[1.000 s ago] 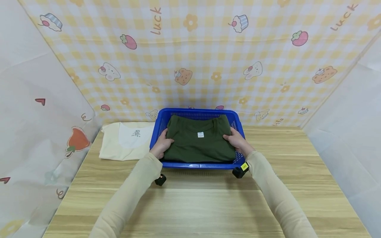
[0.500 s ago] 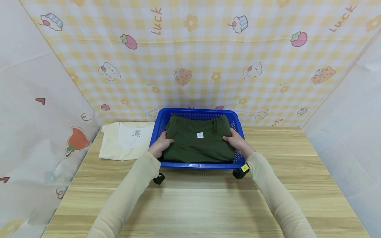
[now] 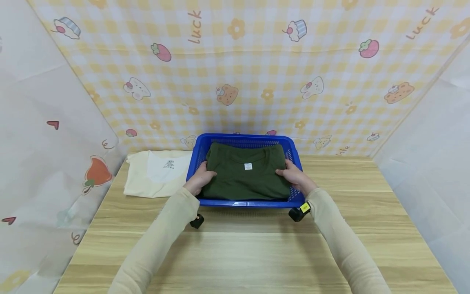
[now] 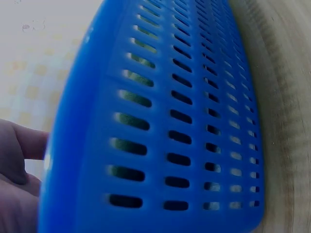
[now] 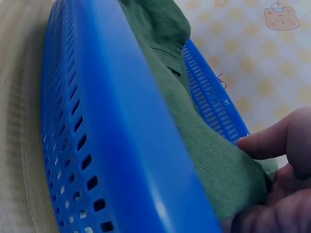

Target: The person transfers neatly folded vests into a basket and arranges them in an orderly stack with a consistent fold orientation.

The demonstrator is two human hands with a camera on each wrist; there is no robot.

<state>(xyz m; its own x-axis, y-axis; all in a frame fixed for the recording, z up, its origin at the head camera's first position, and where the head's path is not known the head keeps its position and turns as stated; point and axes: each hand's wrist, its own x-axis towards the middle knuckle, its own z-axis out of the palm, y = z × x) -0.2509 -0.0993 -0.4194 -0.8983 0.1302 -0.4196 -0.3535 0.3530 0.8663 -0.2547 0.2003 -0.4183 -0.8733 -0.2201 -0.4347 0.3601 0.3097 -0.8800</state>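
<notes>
A folded dark green T-shirt (image 3: 246, 183) with a white label at its collar lies in a blue plastic basket (image 3: 247, 203). My left hand (image 3: 200, 179) holds the shirt's left side, thumb on top; its fingers are mostly hidden. On the opposite side, my right hand (image 3: 297, 178) grips the shirt's right edge. The right wrist view shows the right thumb over the green cloth (image 5: 218, 170) and the fingers beside it, inside the basket's rim. In the left wrist view the basket's slotted wall (image 4: 160, 116) covers most of the scene, with part of the left hand (image 4: 17, 170) behind it.
A folded cream garment (image 3: 137, 175) with a white printed front lies left of the basket, close against it. The wooden table (image 3: 242, 257) carries everything. A checked cloth wall (image 3: 253, 73) stands right behind the basket, with white sheets on both sides.
Almost nothing differs. Both hands stay at the shirt's sides and the shirt keeps its place in the basket; the head view has shifted very slightly.
</notes>
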